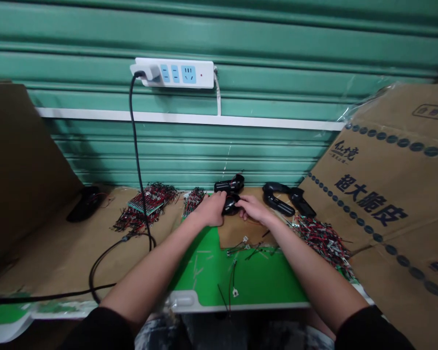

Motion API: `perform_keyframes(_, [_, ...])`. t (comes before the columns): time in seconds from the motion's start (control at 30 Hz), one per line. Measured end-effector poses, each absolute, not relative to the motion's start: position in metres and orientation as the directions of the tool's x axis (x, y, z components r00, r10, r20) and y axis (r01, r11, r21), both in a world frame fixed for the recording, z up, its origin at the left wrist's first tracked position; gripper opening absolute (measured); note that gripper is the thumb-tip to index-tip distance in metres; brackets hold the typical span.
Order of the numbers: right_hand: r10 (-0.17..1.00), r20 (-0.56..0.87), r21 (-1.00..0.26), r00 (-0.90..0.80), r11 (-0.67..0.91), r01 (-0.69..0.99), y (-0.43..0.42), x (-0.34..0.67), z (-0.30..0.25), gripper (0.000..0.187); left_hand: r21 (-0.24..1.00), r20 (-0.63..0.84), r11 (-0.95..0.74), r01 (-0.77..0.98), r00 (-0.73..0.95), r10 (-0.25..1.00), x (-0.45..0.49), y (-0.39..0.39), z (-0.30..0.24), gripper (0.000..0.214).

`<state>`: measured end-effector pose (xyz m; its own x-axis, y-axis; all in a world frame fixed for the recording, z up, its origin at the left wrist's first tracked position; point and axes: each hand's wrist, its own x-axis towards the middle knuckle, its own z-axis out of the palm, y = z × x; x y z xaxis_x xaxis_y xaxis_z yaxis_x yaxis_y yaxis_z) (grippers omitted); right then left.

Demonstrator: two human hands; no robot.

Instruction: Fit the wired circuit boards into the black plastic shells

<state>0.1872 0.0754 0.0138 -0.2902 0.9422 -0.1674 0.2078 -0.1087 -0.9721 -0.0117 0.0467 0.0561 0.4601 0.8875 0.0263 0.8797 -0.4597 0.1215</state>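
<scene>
Left hand and right hand meet at the far side of the tabletop, fingers closed from both sides on a black housing held just beyond the green mat. Similar black parts lie just behind it. Red-and-black wire bundles lie to the right.
</scene>
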Motion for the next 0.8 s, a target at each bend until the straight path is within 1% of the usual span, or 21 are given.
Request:
perform_keyframes(0.03, [0.939,-0.153,-0.974,-0.307,-0.091,0.206,0.074,0.189,0.014,0.013,0.138,0.018,-0.462,0.876,0.464,0.886,-0.014,0.046,0.056,0.063])
perform_keyframes(0.07, [0.934,-0.124,-0.979,-0.334,-0.06,0.195,0.071,0.19,0.015,0.021,0.158,0.014,-0.464,0.872,0.468,0.884,-0.016,0.046,0.056,0.063])
perform_keyframes(0.1, [0.924,-0.081,-0.985,-0.374,-0.016,0.174,0.069,0.191,0.015,0.033,0.184,0.012,-0.463,0.867,0.469,0.883,-0.018,0.045,0.056,0.063])
perform_keyframes(0.17, [0.873,0.016,-0.991,-0.487,0.078,0.109,0.064,0.191,0.015,0.062,0.256,0.001,-0.467,0.846,0.483,0.875,-0.021,0.044,0.056,0.063])
perform_keyframes(0.2, [0.84,0.052,-0.991,-0.539,0.111,0.077,0.062,0.192,0.014,0.074,0.298,-0.006,-0.474,0.829,0.498,0.867,-0.023,0.044,0.057,0.064])
perform_keyframes(0.23, [0.816,0.072,-0.99,-0.573,0.127,0.056,0.061,0.191,0.013,0.081,0.337,-0.015,-0.482,0.808,0.517,0.856,-0.025,0.043,0.057,0.064])
perform_keyframes(0.27, [0.808,0.075,-0.991,-0.584,0.126,0.048,0.06,0.191,0.012,0.083,0.371,-0.023,-0.494,0.787,0.539,0.842,-0.026,0.043,0.058,0.064])
perform_keyframes(0.33, [0.821,0.067,-0.992,-0.567,0.116,0.05,0.059,0.191,0.01,0.082,0.414,-0.036,-0.512,0.753,0.576,0.817,-0.029,0.04,0.06,0.063])
perform_keyframes(0.4, [0.836,0.065,-0.992,-0.544,0.112,0.054,0.058,0.191,0.008,0.079,0.417,-0.042,-0.508,0.753,0.575,0.817,-0.03,0.037,0.06,0.065])
perform_keyframes(0.5, [0.837,0.074,-0.992,-0.542,0.118,0.046,0.056,0.191,0.005,0.079,0.362,-0.049,-0.472,0.804,0.522,0.851,-0.027,0.033,0.059,0.063])
perform_keyframes(0.6, [0.821,0.113,-0.986,-0.559,0.163,0.04,0.054,0.191,0.004,0.084,0.292,-0.04,-0.453,0.843,0.484,0.874,-0.024,0.026,0.06,0.053])
perform_keyframes(0.67, [0.804,0.116,-0.972,-0.584,0.212,0.099,0.052,0.193,0.003,0.091,0.259,-0.011,-0.453,0.853,0.472,0.882,-0.025,0.012,0.066,0.05])
perform_keyframes(0.73, [0.79,0.117,-0.943,-0.602,0.279,0.183,0.049,0.197,0.002,0.098,0.254,0.001,-0.415,0.874,0.428,0.904,-0.034,-0.017,0.077,0.048])
perform_keyframes(0.77, [0.785,0.123,-0.924,-0.607,0.314,0.22,0.047,0.199,0.002,0.1,0.281,0.009,-0.404,0.871,0.418,0.908,-0.042,-0.038,0.083,0.047])
perform_keyframes(0.8, [0.783,0.132,-0.901,-0.608,0.35,0.255,0.044,0.201,0.002,0.1,0.337,-0.006,-0.394,0.855,0.42,0.907,-0.052,-0.062,0.089,0.046])
